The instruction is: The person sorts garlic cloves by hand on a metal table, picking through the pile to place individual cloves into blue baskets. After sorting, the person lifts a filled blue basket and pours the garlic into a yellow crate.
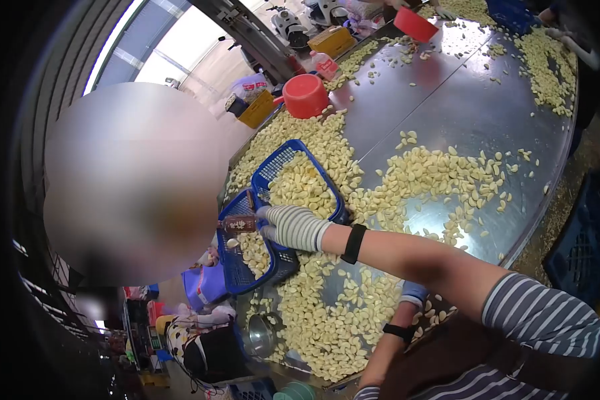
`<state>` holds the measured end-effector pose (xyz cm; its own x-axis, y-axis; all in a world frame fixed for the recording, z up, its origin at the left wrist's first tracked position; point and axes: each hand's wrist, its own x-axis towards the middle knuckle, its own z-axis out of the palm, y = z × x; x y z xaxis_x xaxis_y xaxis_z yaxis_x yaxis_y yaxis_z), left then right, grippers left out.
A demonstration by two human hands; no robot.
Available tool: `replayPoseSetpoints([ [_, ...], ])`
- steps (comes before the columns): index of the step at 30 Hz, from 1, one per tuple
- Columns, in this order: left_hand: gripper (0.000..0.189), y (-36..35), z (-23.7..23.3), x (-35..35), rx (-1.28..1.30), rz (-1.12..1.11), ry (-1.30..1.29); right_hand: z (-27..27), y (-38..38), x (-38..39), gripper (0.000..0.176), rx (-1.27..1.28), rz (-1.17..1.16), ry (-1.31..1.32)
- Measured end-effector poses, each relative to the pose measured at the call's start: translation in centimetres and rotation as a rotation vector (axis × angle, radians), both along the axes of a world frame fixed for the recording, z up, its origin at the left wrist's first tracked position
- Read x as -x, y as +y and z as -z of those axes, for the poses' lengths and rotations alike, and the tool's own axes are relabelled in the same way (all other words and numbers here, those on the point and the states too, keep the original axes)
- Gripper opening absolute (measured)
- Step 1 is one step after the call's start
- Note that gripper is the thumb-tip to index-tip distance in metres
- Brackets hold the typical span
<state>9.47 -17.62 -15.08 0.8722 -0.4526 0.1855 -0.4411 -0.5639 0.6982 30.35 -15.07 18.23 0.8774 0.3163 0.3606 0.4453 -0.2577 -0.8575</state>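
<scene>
Peeled garlic cloves (330,327) lie in heaps over the metal table. My right hand (293,227), in a grey-and-white striped glove, reaches across to two blue plastic baskets. Its fingers are closed at the end of a dark red-brown piece with pale characters (238,224), which lies over the nearer-left basket (246,285). Cloves partly fill that basket. The other blue basket (340,200) holds more cloves and stands against it. My left hand (414,292), in a bluish glove, is low over the cloves under my right forearm, which hides its fingers.
A red scoop (305,95) sits upside down by the table edge, near a clear bottle (324,65). A metal bowl (261,335) is at the lower left. People's hands work at the far end with a red scoop (415,25) and a blue basket (510,15).
</scene>
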Motion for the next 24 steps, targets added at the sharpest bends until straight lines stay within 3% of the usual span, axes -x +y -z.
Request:
replayPoseSetpoints([
  [2, 0.047, 1.2, -5.0, -2.2, -0.492, 0.047, 0.662, 2.5, -3.5, 0.8, 0.035, 0.171, 0.044, 0.017],
  [3, 0.048, 1.8, -9.7, -1.9, -0.393, -0.133, 0.583, 4.0, -5.9, 1.9, 0.034, 0.271, 0.061, 0.042],
  [5, 0.049, 5.4, -9.5, -2.6, -0.007, -0.422, 0.720, 8.1, -11.6, 3.6, 0.033, 0.286, 0.115, 0.080],
  [6, 0.055, 8.8, -7.4, -3.3, -0.012, -0.418, 0.563, 9.8, -14.7, 4.5, 0.032, 0.285, 0.155, 0.083],
  [7, 0.058, 9.5, -11.3, -4.0, -0.073, -0.558, 0.648, 11.2, -18.3, 5.3, 0.033, 0.358, 0.274, 0.112],
  [8, 0.062, 13.0, -9.2, -5.1, -0.097, -0.616, 0.573, 12.9, -22.1, 6.2, 0.034, 0.422, 0.385, 0.140],
  [10, 0.065, 18.4, -7.2, -6.5, 0.185, -0.823, 0.592, 15.8, -30.1, 7.9, 0.035, 0.521, 0.625, 0.230],
  [11, 0.064, 22.0, -4.4, -7.1, 0.080, -0.821, 0.409, 16.9, -34.1, 8.9, 0.038, 0.581, 0.748, 0.257],
  [12, 0.073, 21.1, -8.1, -7.5, -0.293, -0.841, 0.646, 11.5, -36.7, 11.1, 0.042, 0.579, 0.793, 0.748],
  [13, 0.048, 19.6, -8.5, -8.2, -0.012, -0.816, 0.591, 14.5, -40.5, 11.4, 0.044, 0.583, 0.906, 0.692],
  [14, 0.058, 18.3, -8.7, -8.5, 0.267, -0.786, 0.534, 17.7, -43.8, 11.8, 0.045, 0.588, 1.013, 0.635],
  [16, 0.055, 15.1, -6.7, -10.5, 0.075, -0.392, 0.338, 18.8, -47.3, 12.9, 0.049, 0.547, 1.089, 0.844],
  [18, 0.054, 7.0, -8.9, -11.2, 0.154, -0.225, 0.327, 20.7, -47.0, 12.3, 0.051, 0.548, 1.112, 0.870],
  [19, 0.056, 3.1, -10.6, -11.6, 0.027, -0.199, 0.393, 21.2, -46.3, 12.2, 0.054, 0.547, 1.132, 0.897],
  [20, 0.058, -0.1, -12.0, -11.9, -0.099, -0.173, 0.459, 20.7, -44.6, 11.3, 0.063, 0.536, 0.853, 1.015],
  [21, 0.058, -2.8, -12.5, -12.5, -0.091, -0.160, 0.464, 17.8, -39.2, 12.2, 0.068, 0.662, 1.003, 0.886],
  [22, 0.059, -5.0, -12.8, -13.0, -0.058, -0.127, 0.518, 17.8, -36.1, 12.1, 0.077, 0.709, 0.896, 0.884],
  [24, 0.061, -6.2, -12.2, -14.0, -0.030, -0.087, 0.577, 17.5, -29.7, 13.1, 0.073, 0.748, 0.743, 0.723],
])
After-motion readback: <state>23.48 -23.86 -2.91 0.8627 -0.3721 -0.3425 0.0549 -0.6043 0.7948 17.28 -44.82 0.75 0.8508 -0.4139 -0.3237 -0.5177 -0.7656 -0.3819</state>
